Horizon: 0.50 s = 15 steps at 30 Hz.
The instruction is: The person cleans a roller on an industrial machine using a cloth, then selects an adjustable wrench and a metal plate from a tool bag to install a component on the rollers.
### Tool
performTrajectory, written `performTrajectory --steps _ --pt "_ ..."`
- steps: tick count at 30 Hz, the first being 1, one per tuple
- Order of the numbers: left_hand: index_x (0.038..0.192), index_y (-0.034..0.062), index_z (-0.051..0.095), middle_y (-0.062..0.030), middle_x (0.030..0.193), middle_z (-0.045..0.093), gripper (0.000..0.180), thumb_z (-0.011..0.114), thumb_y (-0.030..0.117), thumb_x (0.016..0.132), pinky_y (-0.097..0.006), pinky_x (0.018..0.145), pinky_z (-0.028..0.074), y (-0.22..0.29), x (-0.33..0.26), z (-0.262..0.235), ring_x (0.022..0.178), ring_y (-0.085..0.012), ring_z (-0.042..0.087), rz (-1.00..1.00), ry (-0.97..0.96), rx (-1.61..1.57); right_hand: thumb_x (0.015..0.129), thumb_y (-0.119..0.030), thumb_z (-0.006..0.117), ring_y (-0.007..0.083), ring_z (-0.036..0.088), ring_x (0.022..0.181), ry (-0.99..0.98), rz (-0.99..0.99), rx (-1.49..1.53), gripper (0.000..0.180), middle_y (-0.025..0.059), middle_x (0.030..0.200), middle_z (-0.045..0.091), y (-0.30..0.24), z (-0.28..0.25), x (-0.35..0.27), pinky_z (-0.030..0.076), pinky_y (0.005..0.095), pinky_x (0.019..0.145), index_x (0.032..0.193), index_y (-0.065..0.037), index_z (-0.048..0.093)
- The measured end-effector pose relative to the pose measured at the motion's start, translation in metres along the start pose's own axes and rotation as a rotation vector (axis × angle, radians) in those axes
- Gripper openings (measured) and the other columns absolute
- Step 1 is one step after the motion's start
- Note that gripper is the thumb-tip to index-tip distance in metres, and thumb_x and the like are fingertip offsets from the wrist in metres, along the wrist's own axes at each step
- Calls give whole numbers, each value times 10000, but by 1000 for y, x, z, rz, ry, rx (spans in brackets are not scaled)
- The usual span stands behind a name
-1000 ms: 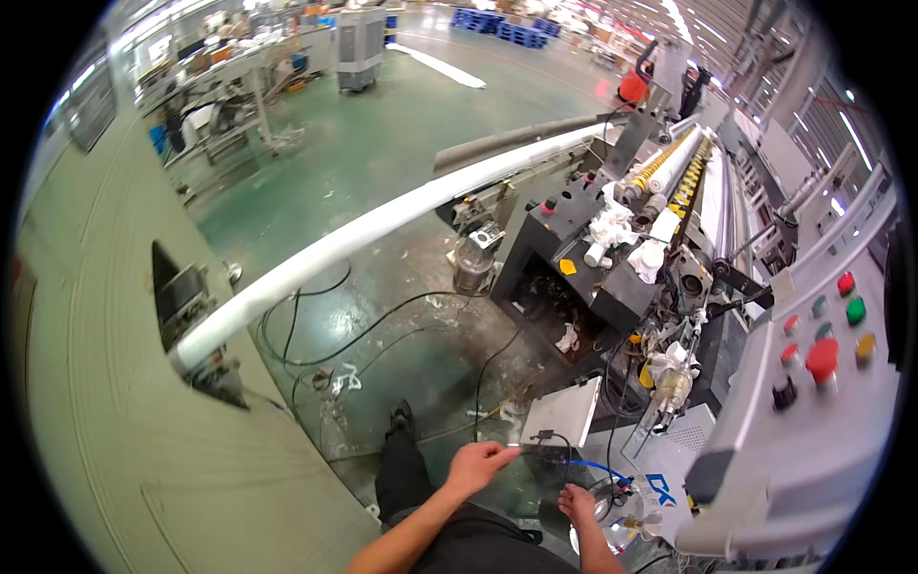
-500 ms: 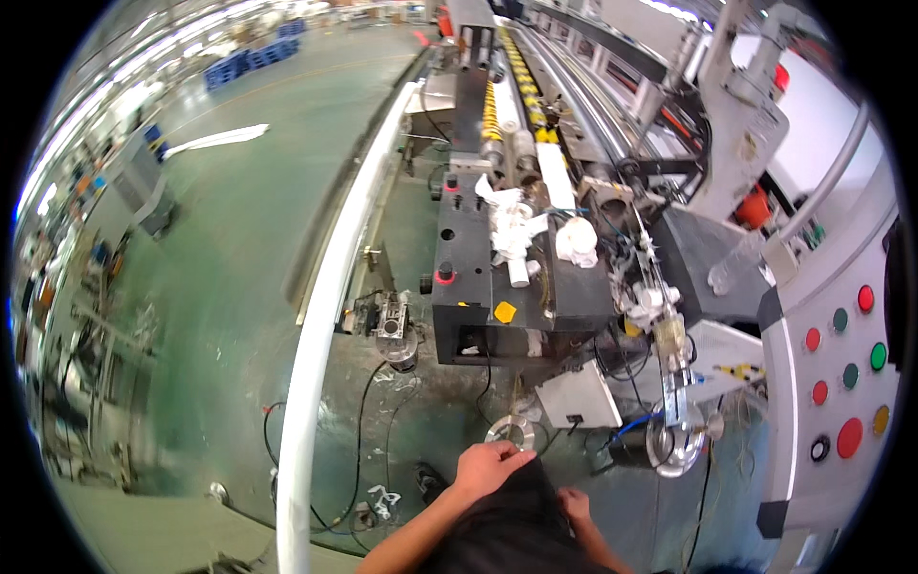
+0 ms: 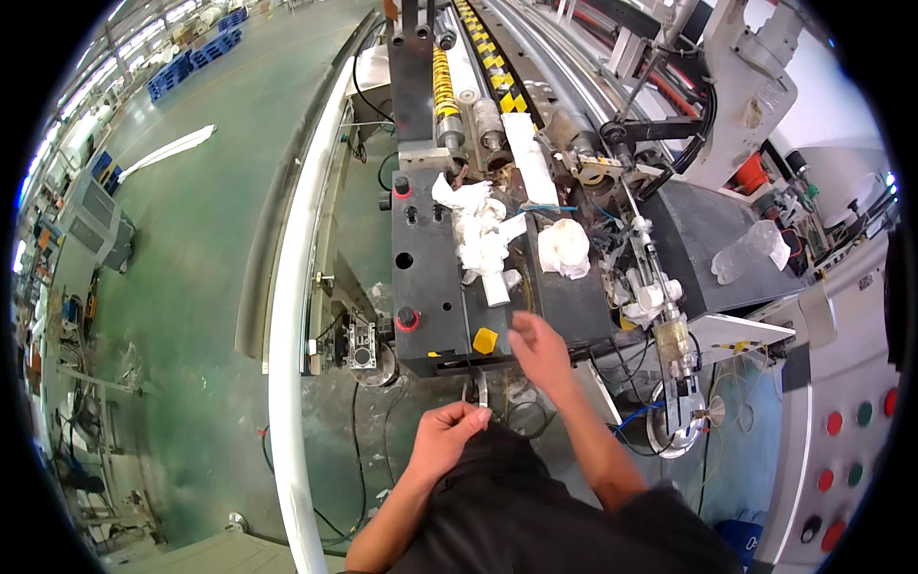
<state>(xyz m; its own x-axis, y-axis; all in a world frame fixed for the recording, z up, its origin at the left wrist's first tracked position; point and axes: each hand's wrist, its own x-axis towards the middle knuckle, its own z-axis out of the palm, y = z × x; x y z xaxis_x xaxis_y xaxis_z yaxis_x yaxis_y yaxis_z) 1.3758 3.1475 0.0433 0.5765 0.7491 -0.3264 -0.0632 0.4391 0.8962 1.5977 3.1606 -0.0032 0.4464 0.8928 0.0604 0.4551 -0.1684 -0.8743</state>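
Observation:
My left hand (image 3: 448, 438) is low in front of my dark clothing, thumb and fingers pinched together. A narrow pale piece (image 3: 483, 390) shows just above its fingertips; whether it is held I cannot tell. My right hand (image 3: 542, 352) reaches over the front edge of the dark machine block (image 3: 435, 287), its fingers apart and nothing visible in them. Just left of those fingers is a yellow patch (image 3: 485, 341) on the block. Beyond lie crumpled white material (image 3: 481, 234), a short white tube end (image 3: 495, 289) and a rounded white bundle (image 3: 564, 249).
A long white bar (image 3: 292, 335) runs along my left. Metal rollers (image 3: 550, 77) stretch away ahead. At right are a metal cylinder assembly (image 3: 673, 349), a clear plastic bottle (image 3: 741, 256) and a grey control panel (image 3: 813, 459) with coloured buttons. Cables (image 3: 359, 459) trail across the floor.
My right hand has risen from beside my body to the block's front edge. My left hand has shifted slightly left and up. The view has moved closer to the machine.

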Motion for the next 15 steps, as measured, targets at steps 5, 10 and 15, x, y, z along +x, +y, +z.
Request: performTrajectory --steps 5,10,15 --pt "766 45 655 50 694 588 235 656 250 881 -199 556 335 20 38 11 610 -22 436 22 38 11 801 -258 659 349 533 1104 -4 -150 -526 584 186 1219 517 8 30 80 477 434 861 1291 -67 406" --pt "738 35 628 33 674 565 317 665 319 873 -202 542 316 26 62 14 580 -34 413 -16 66 -61 772 -218 646 399 539 1085 -47 64 -390 674 237 1211 526 14 28 102 455 448 890 1342 -50 328" --pt "742 30 622 27 669 559 300 655 292 882 -202 538 315 39 84 -1 570 -38 411 -46 26 -15 771 -147 572 357 585 1068 -66 336 48 675 231 1185 573 -26 -9 73 462 401 898 1368 -14 289"
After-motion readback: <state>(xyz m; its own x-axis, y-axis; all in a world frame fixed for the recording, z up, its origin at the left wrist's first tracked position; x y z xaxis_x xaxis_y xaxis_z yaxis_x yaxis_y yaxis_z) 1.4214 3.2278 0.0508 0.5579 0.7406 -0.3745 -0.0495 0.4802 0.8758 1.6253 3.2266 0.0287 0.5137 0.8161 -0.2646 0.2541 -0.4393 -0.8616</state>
